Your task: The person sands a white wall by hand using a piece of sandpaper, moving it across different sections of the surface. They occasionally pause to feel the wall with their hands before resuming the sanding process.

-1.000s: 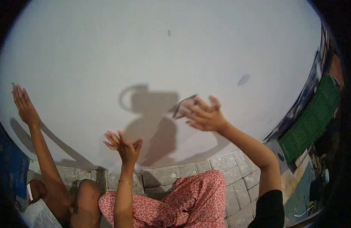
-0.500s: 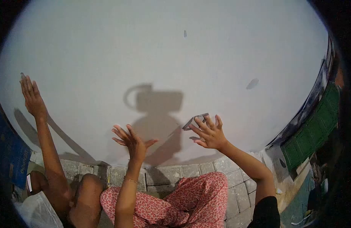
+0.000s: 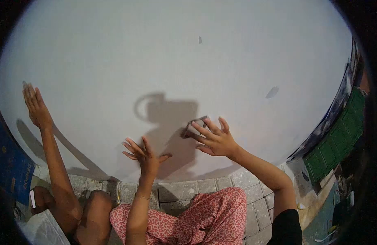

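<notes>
My left hand [image 3: 144, 157] is spread against the pale wall [image 3: 237, 65], its fingers apart and nothing in it. To the right, my right hand [image 3: 215, 139] presses a small grey, dark-edged piece of sandpaper [image 3: 200, 121] to the wall under its spread fingers. Part of that sheet is hidden by the fingers. A shadow of a head and headgear falls on the wall between and above the hands.
At the left a co-worker's hand [image 3: 37, 108] lies flat on the wall, a small grey bit at its fingertips. Grey paving bricks [image 3: 176, 192] run along the wall's foot. A green panel [image 3: 335, 134] stands right, a blue sheet [image 3: 12, 163] left. Two grey patches mark the wall.
My right hand has slid left and slightly up along the wall with the sandpaper. My left hand stays nearly where it was, and the co-worker's hand has barely moved.
</notes>
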The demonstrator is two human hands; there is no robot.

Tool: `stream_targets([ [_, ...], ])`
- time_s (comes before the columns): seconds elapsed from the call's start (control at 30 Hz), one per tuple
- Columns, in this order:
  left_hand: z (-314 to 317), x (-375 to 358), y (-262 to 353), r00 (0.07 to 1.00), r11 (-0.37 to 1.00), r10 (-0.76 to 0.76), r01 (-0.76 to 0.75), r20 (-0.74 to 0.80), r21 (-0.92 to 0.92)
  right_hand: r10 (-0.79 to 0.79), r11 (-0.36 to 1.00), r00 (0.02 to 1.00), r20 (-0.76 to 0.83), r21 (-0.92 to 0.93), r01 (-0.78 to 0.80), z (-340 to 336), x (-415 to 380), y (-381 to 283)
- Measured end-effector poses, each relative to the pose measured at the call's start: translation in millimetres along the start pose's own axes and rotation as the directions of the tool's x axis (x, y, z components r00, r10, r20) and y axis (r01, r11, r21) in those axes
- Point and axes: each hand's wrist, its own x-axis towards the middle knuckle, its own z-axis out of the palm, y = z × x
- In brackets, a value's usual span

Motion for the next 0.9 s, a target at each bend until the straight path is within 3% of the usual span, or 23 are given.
stream_targets([
  [0.03,-1.0,0.1,-1.0,1.000,1.000,0.001,-0.001,-0.004,0.003,0.027,0.999,0.998,-0.061,-0.034,-0.029,0.1,-1.2,5.3],
  [0.1,-2.3,-0.5,-1.1,1.000,0.999,0.006,-0.005,0.016,-0.041,0.264,0.958,0.960,-0.095,-0.091,-0.273,-13.5,-1.0,32.0],
  [0.13,-2.6,-1.2,-1.3,1.000,0.999,-0.003,0.003,0.012,-0.040,0.476,0.876,0.871,-0.124,-0.018,-0.482,-18.7,-1.0,50.3],
  [0.17,-2.8,-1.4,-0.9,1.000,0.999,-0.001,0.001,0.012,-0.035,0.613,0.779,0.749,-0.252,0.033,-0.626,-28.8,8.2,71.1],
  [0.2,-2.4,-1.1,-0.5,1.000,0.999,0.004,-0.004,0.012,-0.033,0.646,0.720,0.641,-0.415,0.051,-0.692,-35.3,18.2,91.3],
  [0.23,-1.8,-0.9,-1.4,1.000,0.999,0.005,-0.005,0.010,-0.036,0.763,0.605,0.475,-0.438,0.227,-0.763,-47.4,32.6,99.0],
  [0.27,-1.0,-1.5,-2.7,1.000,0.999,0.007,-0.007,0.006,-0.039,0.762,0.605,0.476,-0.440,0.222,-0.764,-49.9,42.4,104.9],
  [0.33,0.7,-2.3,-2.6,1.000,0.999,0.011,-0.011,0.008,-0.044,0.830,0.479,0.278,-0.483,0.361,-0.800,-53.9,61.2,106.0],
  [0.37,1.2,-2.4,-2.5,1.000,0.999,0.009,-0.009,0.001,-0.047,0.859,0.447,0.248,-0.448,0.421,-0.789,-57.2,73.0,95.2],
  [0.4,1.2,-2.9,-3.2,1.000,0.999,0.006,-0.006,-0.005,-0.048,0.861,0.444,0.247,-0.445,0.421,-0.791,-52.5,81.2,82.5],
  [0.5,1.0,-4.1,-4.7,1.000,1.000,0.007,-0.007,0.026,-0.017,0.714,0.690,0.593,-0.373,0.232,-0.685,-30.2,95.9,35.7],
  [0.53,-0.2,-4.2,-3.3,1.000,1.000,0.007,-0.006,0.028,-0.021,0.609,0.789,0.721,-0.329,0.157,-0.595,-19.2,94.2,16.9],
  [0.57,-2.7,-3.7,-0.7,0.999,1.000,-0.003,0.004,0.032,-0.029,0.415,0.909,0.884,-0.216,0.135,-0.394,-8.4,86.4,-1.6],
  [0.6,-3.7,-2.1,0.9,0.999,0.999,-0.010,0.011,0.034,-0.036,0.186,0.975,0.978,-0.099,0.142,-0.171,-6.6,82.5,-12.9],
  [0.63,-2.2,-2.2,0.7,1.000,0.999,-0.005,0.006,0.030,-0.040,0.187,0.976,0.977,-0.101,0.135,-0.173,-6.0,77.9,-14.2],
  [0.7,1.2,-4.4,-1.7,1.000,1.000,0.006,-0.006,0.006,-0.009,0.035,0.997,0.994,-0.099,0.079,-0.027,-5.3,72.4,-11.1],
  [0.73,2.4,-3.1,-2.0,1.000,1.000,0.004,-0.004,0.004,-0.009,0.120,0.989,0.984,-0.128,0.101,-0.107,-5.8,73.0,0.9],
  [0.77,2.7,-2.7,-1.8,1.000,1.000,0.009,-0.009,-0.008,0.021,0.234,0.971,0.970,-0.062,0.067,-0.229,-12.9,69.1,20.5],
  [0.8,2.8,-3.0,-1.3,1.000,0.999,0.017,-0.016,-0.018,0.052,0.356,0.930,0.915,-0.191,-0.023,-0.367,-32.2,80.6,37.3],
  [0.83,2.0,-2.9,-0.9,1.000,0.999,0.019,-0.018,-0.017,0.050,0.480,0.869,0.829,-0.287,0.022,-0.495,-44.2,83.7,57.4],
  [0.87,0.9,-2.6,-0.1,0.999,0.998,0.025,-0.023,-0.027,0.053,0.591,0.776,0.732,-0.339,-0.010,-0.631,-49.1,80.4,82.7],
  [0.9,0.5,-2.0,0.1,0.999,0.998,0.030,-0.028,-0.040,0.058,0.673,0.684,0.589,-0.447,0.071,-0.726,-58.2,82.2,106.0],
])
